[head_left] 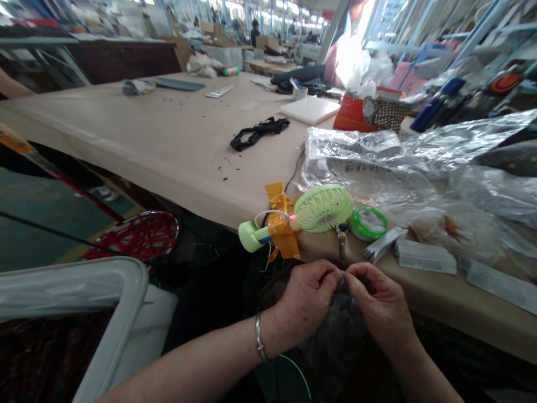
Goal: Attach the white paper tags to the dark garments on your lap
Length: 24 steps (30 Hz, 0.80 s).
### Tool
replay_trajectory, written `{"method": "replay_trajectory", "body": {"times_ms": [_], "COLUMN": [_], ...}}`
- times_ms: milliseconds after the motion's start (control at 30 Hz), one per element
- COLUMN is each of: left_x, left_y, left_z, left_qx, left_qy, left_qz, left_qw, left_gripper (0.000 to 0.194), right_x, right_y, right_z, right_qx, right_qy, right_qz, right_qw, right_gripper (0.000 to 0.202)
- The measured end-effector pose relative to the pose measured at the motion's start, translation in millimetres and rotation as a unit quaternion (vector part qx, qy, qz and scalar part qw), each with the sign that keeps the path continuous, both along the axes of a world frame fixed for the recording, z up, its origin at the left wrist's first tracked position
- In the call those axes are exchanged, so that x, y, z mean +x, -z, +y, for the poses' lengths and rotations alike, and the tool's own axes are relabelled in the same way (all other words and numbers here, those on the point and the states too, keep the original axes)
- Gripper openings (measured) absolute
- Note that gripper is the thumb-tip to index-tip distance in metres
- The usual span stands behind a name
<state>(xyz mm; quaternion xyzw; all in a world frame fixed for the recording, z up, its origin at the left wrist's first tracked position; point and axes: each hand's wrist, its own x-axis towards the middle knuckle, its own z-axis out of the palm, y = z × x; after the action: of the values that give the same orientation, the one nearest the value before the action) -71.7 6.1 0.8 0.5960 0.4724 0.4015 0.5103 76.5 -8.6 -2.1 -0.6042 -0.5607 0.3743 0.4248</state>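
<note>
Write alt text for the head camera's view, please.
A person's left hand and right hand meet near a brown table's edge, apparently pinching a tiny pale item, too small to identify. Beyond them stands a light-green fan bound with orange tape; clear plastic lies to its right.

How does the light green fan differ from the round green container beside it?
The fan is a pale yellow-green, while the container is a brighter green. The fan has a slatted round head; the container shows whitish material inside its rim. Orange-yellow tape wraps the fan's handle, but none shows on the container. Both are near the table's edge.
</note>
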Motion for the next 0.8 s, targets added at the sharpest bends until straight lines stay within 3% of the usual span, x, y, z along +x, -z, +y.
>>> {"method": "replay_trajectory", "body": {"times_ms": [367,800], "left_x": [-0.6,2.0], "left_y": [-2.5,-0.4], "left_z": [4.7,11.9], "left_qx": [0.035,0.047], "left_qy": [-0.002,-0.001], "left_qz": [0.032,0.003], "left_qw": [0.999,0.999], "left_gripper": [0.021,0.022], "right_x": [0.8,-2.2], "right_y": [1.9,-1.2], "right_z": [5.0,8.9], "right_qx": [0.067,0.074], "right_qy": [-0.005,-0.013], "right_qz": [-0.062,-0.055], "right_qw": [0.996,0.996], "right_gripper": [0.014,0.016]}}
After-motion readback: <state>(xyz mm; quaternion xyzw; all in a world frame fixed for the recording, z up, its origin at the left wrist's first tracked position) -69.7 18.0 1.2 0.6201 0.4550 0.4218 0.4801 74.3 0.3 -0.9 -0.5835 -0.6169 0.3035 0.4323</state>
